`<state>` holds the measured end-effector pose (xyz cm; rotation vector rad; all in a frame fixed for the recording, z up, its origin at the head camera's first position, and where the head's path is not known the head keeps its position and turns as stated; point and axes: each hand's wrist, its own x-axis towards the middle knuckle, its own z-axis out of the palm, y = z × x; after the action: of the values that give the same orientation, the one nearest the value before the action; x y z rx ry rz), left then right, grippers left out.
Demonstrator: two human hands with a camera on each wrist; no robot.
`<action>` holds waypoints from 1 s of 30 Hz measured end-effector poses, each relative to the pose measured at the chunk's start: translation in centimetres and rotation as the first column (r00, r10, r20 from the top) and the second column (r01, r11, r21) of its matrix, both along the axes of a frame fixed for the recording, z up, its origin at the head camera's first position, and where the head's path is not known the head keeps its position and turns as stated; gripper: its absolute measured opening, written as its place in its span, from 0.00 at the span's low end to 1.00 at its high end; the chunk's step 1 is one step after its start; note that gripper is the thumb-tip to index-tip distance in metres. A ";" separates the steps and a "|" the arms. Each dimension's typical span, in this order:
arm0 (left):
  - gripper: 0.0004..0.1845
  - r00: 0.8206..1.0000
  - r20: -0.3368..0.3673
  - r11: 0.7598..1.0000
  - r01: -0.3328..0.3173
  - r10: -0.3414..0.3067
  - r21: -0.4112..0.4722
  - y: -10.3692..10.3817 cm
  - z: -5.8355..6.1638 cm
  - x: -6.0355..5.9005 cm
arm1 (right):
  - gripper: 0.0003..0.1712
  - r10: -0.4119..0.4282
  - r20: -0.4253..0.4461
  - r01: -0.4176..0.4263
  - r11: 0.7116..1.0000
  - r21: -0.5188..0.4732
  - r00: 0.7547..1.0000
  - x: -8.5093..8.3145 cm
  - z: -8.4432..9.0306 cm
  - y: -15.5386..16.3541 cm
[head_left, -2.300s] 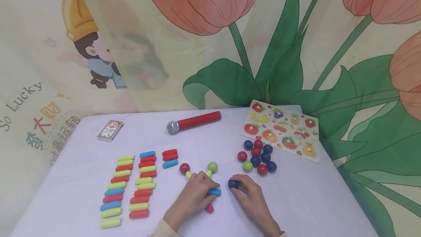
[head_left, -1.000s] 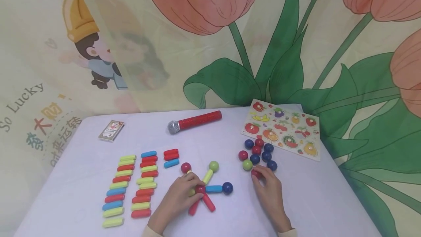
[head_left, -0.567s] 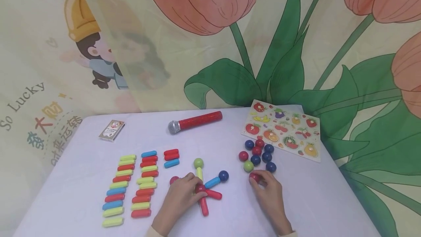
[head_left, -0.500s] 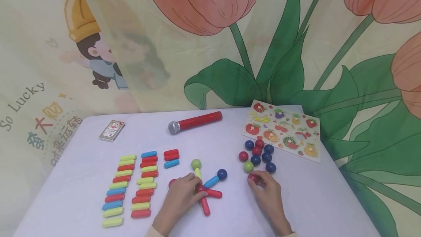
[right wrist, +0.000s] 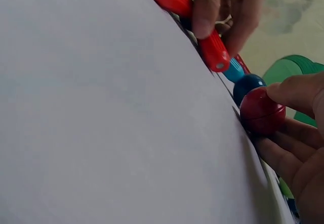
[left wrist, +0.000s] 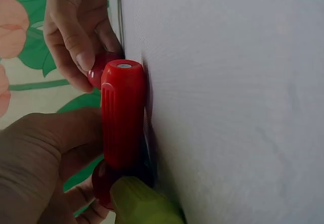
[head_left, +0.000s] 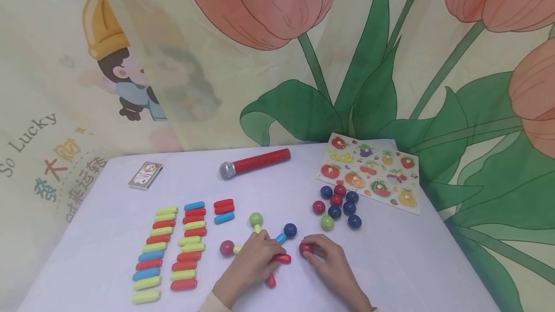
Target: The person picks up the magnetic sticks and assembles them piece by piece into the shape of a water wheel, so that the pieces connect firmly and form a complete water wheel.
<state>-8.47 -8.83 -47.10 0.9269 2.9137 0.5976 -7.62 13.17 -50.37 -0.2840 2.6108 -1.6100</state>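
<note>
From my remote feed, I see a glossy red ball (head_left: 305, 248) pinched between the thumb and fingers of the right hand (head_left: 333, 263), just beyond the tip of a red rod (head_left: 284, 258). The left hand (head_left: 256, 260) grips that rod. The right wrist view gives me a seam round the ball and a pale disc in the rod's tip, both lost in the head view. A smooth navy ball (head_left: 290, 230) caps the stubby blue rod (head_left: 281, 239) alongside.

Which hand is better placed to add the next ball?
Likely the right hand: it holds a red ball near the free end of a red stick, while the left hand grips that stick.
</note>
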 end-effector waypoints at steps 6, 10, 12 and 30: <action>0.12 1.000 0.003 0.997 -0.024 0.024 0.067 -0.1 -0.3 0.2 | 0.16 0.057 0.041 -0.054 0.996 -0.070 0.998 0.3 -0.1 -0.8; 0.12 0.999 -0.019 0.994 -0.029 0.031 0.104 -0.3 -0.4 0.2 | 0.16 0.066 0.058 -0.061 0.995 -0.079 0.996 0.4 0.1 -1.1; 0.12 0.999 -0.029 0.993 -0.036 0.039 0.109 -0.3 -0.5 0.2 | 0.16 0.069 0.073 -0.063 0.995 -0.082 0.995 0.4 0.1 -1.2; 0.15 0.975 0.060 0.974 -0.218 0.214 0.069 -4.0 1.1 0.7 | 0.21 -0.298 -0.299 0.361 0.915 0.180 0.907 -1.0 0.4 0.6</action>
<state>-7.78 -12.83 -46.05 0.5929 2.9847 0.7352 -8.58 13.81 -49.97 -0.0405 3.1673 -1.4076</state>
